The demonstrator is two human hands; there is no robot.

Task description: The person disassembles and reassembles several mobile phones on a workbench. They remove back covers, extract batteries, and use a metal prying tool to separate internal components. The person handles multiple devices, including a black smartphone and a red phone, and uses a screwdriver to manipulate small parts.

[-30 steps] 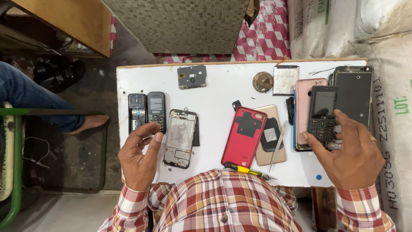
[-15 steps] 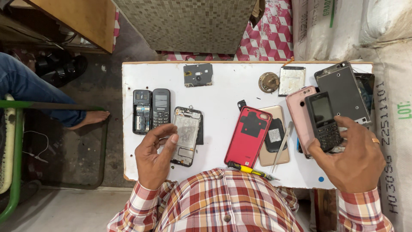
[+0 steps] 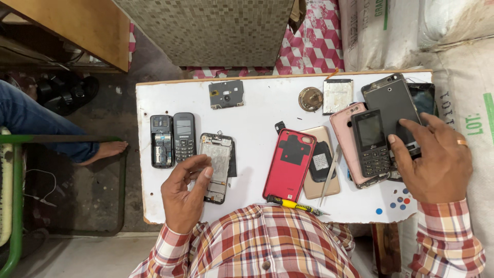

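Note:
My left hand (image 3: 184,195) rests at the near edge of the white table (image 3: 257,110), its fingertips on the lower part of an opened phone frame (image 3: 217,164) with bare metal inside. My right hand (image 3: 432,159) lies over a pile of phones at the right, fingers spread, touching a black keypad phone (image 3: 369,141) and a dark smartphone (image 3: 393,110). The keypad phone lies on a pink smartphone (image 3: 346,134). A red phone back cover (image 3: 289,163) sits between my hands.
Two small keypad phones (image 3: 173,140) lie at the left. A circuit board (image 3: 226,94), a round metal part (image 3: 310,99) and a silver battery (image 3: 338,96) sit at the far edge. A yellow-handled screwdriver (image 3: 293,204) and tweezers (image 3: 329,175) lie near me. Another person's leg (image 3: 56,134) is at left.
My right hand has set the black keypad phone down onto the pink smartphone and spread over the pile. My left hand stays on the opened phone frame.

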